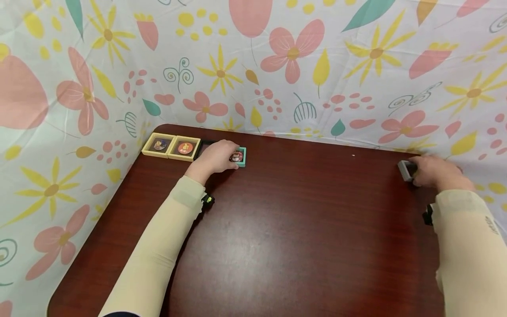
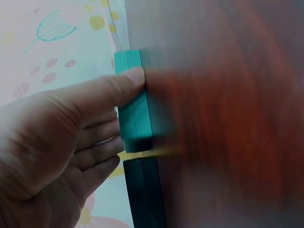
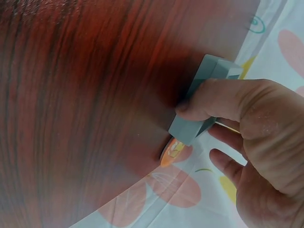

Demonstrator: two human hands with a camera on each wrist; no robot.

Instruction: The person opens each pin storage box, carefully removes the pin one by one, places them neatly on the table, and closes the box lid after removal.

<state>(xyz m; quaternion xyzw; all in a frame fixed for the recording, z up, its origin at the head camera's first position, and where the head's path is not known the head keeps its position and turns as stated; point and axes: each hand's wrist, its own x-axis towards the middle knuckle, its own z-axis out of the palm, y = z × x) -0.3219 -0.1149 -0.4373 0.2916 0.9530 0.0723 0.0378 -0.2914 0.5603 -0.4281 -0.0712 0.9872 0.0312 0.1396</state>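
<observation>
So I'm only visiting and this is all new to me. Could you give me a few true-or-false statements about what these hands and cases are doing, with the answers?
1. The left hand pinches a teal case. True.
2. The right hand holds nothing. False: it grips a grey case.
3. Two yellow cases lie side by side on the table. True.
4. The tabletop is white. False: it is dark reddish brown.
5. Part of an orange round piece shows by the grey case. True.
6. Both hands hold the same case. False: each holds its own, far apart.
</observation>
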